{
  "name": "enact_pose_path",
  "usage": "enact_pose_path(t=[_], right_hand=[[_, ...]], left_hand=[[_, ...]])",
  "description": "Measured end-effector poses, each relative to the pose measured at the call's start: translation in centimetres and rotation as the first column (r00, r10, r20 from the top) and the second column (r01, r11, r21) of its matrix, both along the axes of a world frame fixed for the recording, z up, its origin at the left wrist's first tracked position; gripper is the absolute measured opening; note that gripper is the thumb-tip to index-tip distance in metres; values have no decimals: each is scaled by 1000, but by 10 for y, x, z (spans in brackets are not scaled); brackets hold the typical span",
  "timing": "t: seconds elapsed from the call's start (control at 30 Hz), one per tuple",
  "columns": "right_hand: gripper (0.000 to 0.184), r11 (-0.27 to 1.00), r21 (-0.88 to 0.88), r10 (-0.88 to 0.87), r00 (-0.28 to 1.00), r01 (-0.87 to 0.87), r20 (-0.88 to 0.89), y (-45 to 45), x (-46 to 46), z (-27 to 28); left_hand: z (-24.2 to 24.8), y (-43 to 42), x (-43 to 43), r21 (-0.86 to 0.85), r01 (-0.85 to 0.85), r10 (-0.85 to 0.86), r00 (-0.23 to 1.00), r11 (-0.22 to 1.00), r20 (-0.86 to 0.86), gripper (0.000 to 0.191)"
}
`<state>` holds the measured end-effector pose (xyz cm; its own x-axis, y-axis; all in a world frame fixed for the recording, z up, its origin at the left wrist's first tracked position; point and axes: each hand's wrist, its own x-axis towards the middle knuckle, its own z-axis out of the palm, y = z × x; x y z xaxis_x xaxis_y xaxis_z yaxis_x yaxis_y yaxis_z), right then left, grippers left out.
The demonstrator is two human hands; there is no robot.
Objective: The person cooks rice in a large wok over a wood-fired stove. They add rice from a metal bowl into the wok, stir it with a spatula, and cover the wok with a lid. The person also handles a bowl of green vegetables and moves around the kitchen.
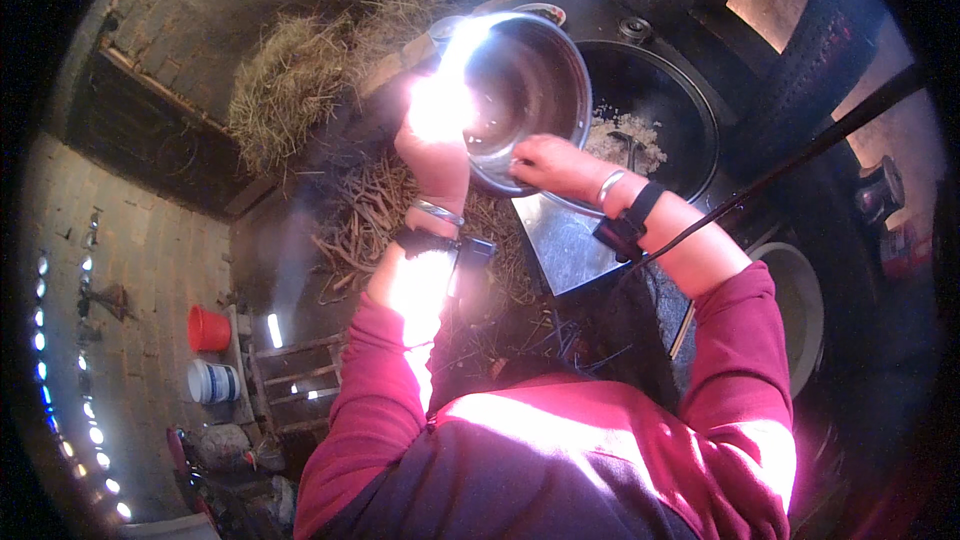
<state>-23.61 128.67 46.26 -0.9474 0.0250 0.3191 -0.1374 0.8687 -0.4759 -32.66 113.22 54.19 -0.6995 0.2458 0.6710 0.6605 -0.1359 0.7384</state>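
My left hand (433, 157), partly washed out by sunlight, grips the left side of a deep metal pot (551, 82). The pot is tilted, so its inside faces me, and a few white grains cling to it. At the pot's near lip, my right hand (553, 163) has its fingers curled inward; whether they pinch something is unclear. Just right of the pot, a large dark wok (686, 109) holds a mound of what looks like cooked rice (641, 136). A dark utensil (628, 150) rests in that mound, partly hidden by my right forearm.
Dry straw (289, 82) and twigs (375, 217) lie to the left. A shiny metal sheet (566, 244) covers the stove's near corner. At right stands a pale basin (806, 315); a dark pole (810, 150) crosses above. Red (208, 328) and white (214, 381) buckets stand far left.
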Motion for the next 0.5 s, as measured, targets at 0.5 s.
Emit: enact_pose_path(t=[0.5], right_hand=[[30,154,-953,-353,886,-261,-300,131,57,2]], left_hand=[[-3,-37,-51,248,-165,94,957,955,273,26]])
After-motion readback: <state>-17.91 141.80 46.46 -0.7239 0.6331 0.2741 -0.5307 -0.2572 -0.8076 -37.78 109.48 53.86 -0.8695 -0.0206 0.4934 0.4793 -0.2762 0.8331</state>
